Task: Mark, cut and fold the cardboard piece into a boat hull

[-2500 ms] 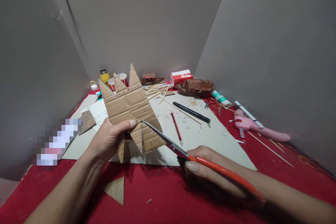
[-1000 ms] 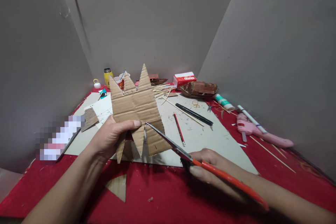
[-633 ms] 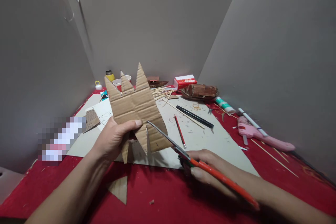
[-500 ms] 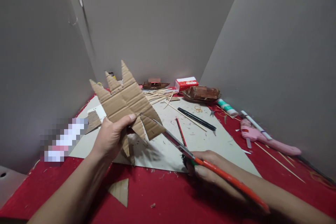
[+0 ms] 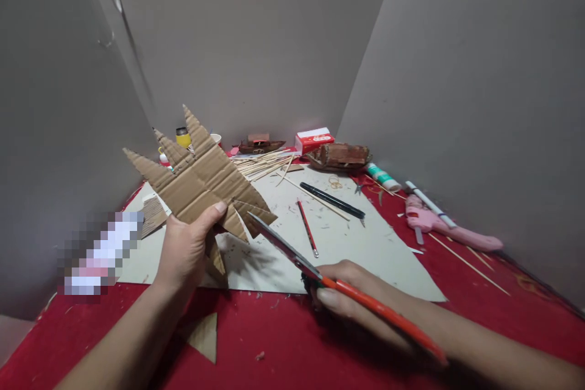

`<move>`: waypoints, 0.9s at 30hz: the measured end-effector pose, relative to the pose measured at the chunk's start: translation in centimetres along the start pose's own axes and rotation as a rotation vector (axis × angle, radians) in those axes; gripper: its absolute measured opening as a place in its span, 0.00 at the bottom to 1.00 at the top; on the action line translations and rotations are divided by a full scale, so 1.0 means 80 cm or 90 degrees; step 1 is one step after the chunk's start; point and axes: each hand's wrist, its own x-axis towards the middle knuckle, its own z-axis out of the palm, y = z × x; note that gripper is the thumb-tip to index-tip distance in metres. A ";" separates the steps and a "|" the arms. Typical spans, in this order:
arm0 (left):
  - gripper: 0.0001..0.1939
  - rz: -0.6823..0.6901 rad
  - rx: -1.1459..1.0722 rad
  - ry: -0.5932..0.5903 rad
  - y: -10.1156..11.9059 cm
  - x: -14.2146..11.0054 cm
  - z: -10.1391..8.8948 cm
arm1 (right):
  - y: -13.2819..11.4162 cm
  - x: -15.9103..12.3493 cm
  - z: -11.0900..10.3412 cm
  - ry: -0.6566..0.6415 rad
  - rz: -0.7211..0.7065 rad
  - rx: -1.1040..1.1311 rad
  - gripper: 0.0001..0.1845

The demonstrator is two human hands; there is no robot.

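My left hand [image 5: 185,244] grips a corrugated cardboard piece [image 5: 187,186] by its lower edge, thumb on the front face. Several long pointed spikes stick out of the cardboard at the upper left, and others point down and right. A slit parts two of the lower right points. Wrapped round the red-orange handle of metal-bladed shears [image 5: 287,250], my right hand [image 5: 351,292] holds them tilted up to the left. Their tip overlaps the right-hand points of the cardboard; whether it touches cannot be made out. A loose cardboard triangle [image 5: 205,336] lies on the red cloth below.
On a pale board [image 5: 365,256] over the red cloth [image 5: 256,335] lie a pencil [image 5: 307,228], a black marker [image 5: 332,200] and thin sticks [image 5: 262,164]. Behind stand wooden model boats [image 5: 340,157] and a red box [image 5: 314,139]. A pink glue gun [image 5: 457,234] lies right.
The view has shifted slightly. The cardboard has moved left in my left hand and tilted a little. The shears have also moved left, their tip now showing over the cardboard's right-hand points.
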 end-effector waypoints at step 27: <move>0.28 -0.008 -0.048 0.060 -0.020 -0.022 0.014 | -0.019 0.012 0.018 0.051 -0.024 0.011 0.28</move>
